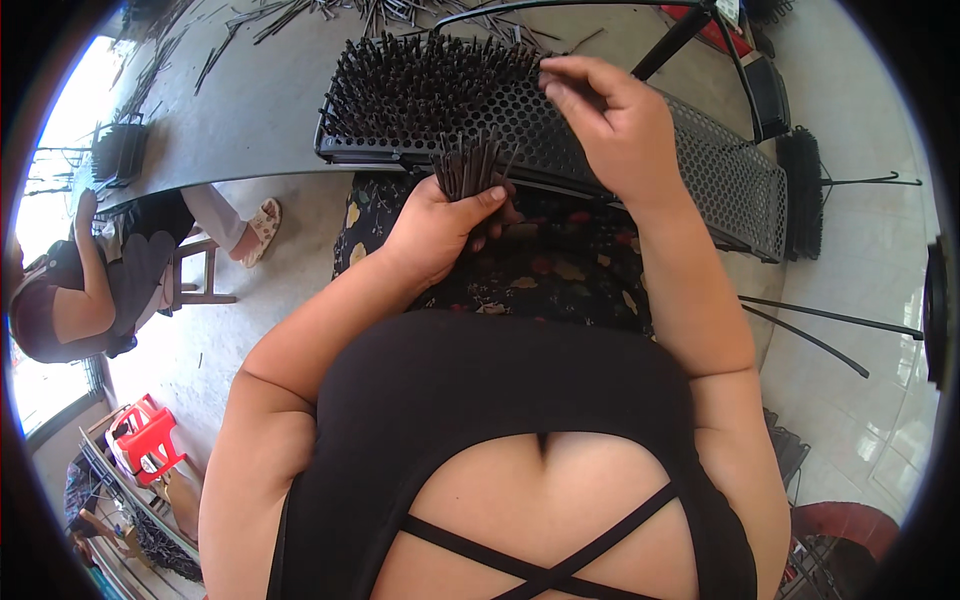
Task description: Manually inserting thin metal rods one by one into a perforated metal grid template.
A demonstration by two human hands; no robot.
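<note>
Left grip point(432, 230): clamped around dark stick bundle point(468, 170). Right grip point(630, 130): over perforated black rack point(730, 180); whether clamped, cannot tell.

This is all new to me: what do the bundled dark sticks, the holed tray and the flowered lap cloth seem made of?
Bundled dark sticks: perhaps wood or plastic; matte, slightly uneven.
Holed tray: probably black-coated metal; thin sheet, regular holes.
Flowered lap cloth: likely fabric, printed; it drapes softly.

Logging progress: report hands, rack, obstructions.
Left hand gripping dark sticks; right hand over perforated rack, pinch unclear. Rack's left end packed, right end bare. Nothing visibly blocking.
</note>
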